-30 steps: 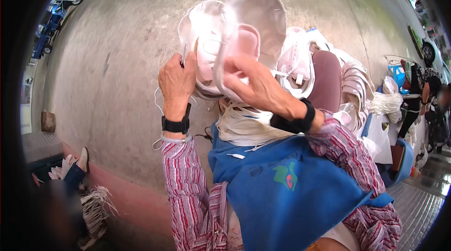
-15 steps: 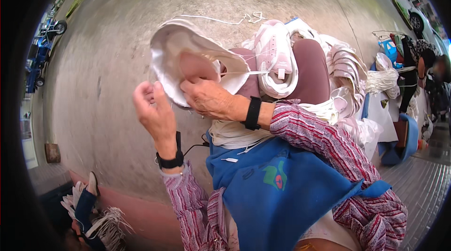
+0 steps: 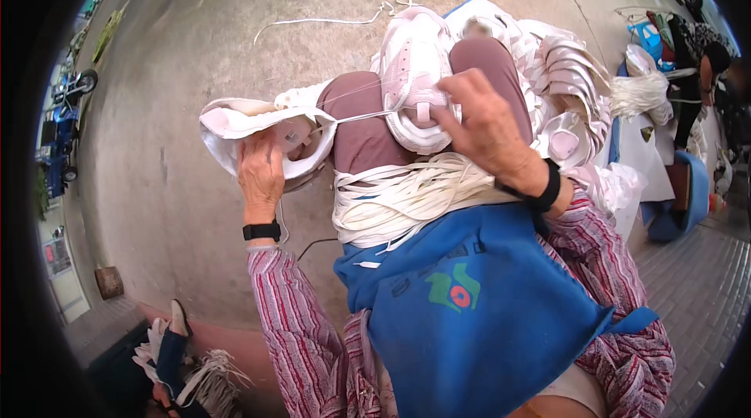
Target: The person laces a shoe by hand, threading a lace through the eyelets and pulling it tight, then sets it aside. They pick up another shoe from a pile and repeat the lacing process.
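Note:
My left hand (image 3: 260, 172) grips the rim of a white shoe upper (image 3: 215, 130) beside my left knee, its fingertips hidden inside the opening. A thin white lace (image 3: 364, 115) runs taut from this upper across my thigh to a pink-and-white shoe (image 3: 417, 74) lying between my knees, toe away from me. Over the near end of that shoe, my right hand (image 3: 489, 129) hovers with thumb and fingers apart; whether it touches the shoe I cannot tell. A thick bundle of white laces (image 3: 415, 195) lies across my lap on a blue apron (image 3: 469, 285).
A stack of pink-and-white shoe uppers (image 3: 575, 74) sits right of my knee. One loose lace (image 3: 321, 21) trails on the concrete floor (image 3: 180, 50). At right are a blue chair (image 3: 680, 207), another lace bundle (image 3: 637, 93) and a person (image 3: 700, 89). Another person's leg (image 3: 170, 348) shows lower left.
My right hand has left the white upper and swung right to the shoe between my knees. My left hand has moved onto the upper, which sits lower and further left.

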{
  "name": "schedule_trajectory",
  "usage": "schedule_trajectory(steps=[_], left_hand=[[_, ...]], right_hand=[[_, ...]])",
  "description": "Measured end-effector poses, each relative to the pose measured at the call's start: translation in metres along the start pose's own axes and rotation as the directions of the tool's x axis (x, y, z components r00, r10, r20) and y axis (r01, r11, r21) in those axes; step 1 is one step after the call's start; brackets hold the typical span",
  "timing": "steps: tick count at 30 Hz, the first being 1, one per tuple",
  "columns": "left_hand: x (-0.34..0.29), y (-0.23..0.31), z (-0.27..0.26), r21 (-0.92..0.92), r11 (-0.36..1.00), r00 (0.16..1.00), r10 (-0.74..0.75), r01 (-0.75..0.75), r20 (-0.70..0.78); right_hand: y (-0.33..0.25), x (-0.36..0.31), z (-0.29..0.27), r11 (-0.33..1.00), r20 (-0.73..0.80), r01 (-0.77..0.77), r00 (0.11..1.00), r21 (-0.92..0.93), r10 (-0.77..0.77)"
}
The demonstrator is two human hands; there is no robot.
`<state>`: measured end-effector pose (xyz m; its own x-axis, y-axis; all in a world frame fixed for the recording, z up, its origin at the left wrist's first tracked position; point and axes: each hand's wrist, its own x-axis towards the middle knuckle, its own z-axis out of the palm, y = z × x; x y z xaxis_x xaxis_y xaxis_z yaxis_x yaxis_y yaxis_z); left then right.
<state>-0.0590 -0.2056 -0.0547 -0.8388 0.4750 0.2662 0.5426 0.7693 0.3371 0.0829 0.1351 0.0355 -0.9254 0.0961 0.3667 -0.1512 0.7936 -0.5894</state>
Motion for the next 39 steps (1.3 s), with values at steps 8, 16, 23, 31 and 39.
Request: schedule_trajectory(steps=[8, 16, 23, 31, 39], left_hand=[[0.050, 0.139, -0.027, -0.419, 0.901, 0.990, 0.066, -0.114, -0.128], [0.073, 0.193, 0.023, -0.145, 0.958, 0.959, 0.265, -0.249, 0.104], [0.045, 0.220, 0.022, -0.240, 0.969, 0.978, -0.011, 0.062, 0.208], [0.039, 0.226, 0.022, -0.215, 0.976, 0.975, 0.077, -0.031, 0.206], [0.053, 0.221, 0.019, 0.044, 0.993, 0.916, 0.080, -0.106, 0.393]], right_hand=[[0.036, -0.016, 0.011, 0.947, 0.191, -0.268, 0.935, -0.176, 0.300], [0.042, -0.010, 0.021, 0.964, 0.144, -0.229, 0.958, -0.136, 0.248], [0.036, -0.004, 0.001, 0.982, 0.116, -0.178, 0.976, -0.070, 0.185], [0.037, -0.007, 0.005, 0.982, 0.156, -0.148, 0.974, -0.121, 0.166], [0.030, -0.018, 0.006, 0.950, 0.262, -0.218, 0.926, -0.223, 0.274]])
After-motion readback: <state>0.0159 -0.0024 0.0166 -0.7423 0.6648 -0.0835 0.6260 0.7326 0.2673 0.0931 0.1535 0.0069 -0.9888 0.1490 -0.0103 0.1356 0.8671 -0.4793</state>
